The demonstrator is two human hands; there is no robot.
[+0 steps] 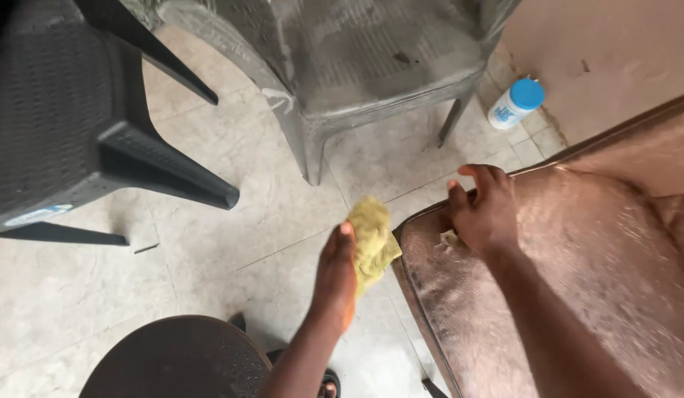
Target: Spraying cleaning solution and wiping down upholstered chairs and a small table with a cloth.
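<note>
We see one brown cushioned seat (577,258), two plastic chairs, one dark (54,110) and one grey (371,59), and one round dark stool (180,361). Our right hand (483,210) lies spread on the seat's edge; our left hand (338,276) grips one yellow cloth (371,239) beside it. One capped white bottle (515,105) stands on the floor, its contents hidden.

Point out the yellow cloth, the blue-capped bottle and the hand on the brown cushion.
yellow cloth (373,239), head view, middle of the bunched fabric.
blue-capped bottle (508,110), head view, white body below the cap.
right hand (483,214), head view, back of the hand.
</note>
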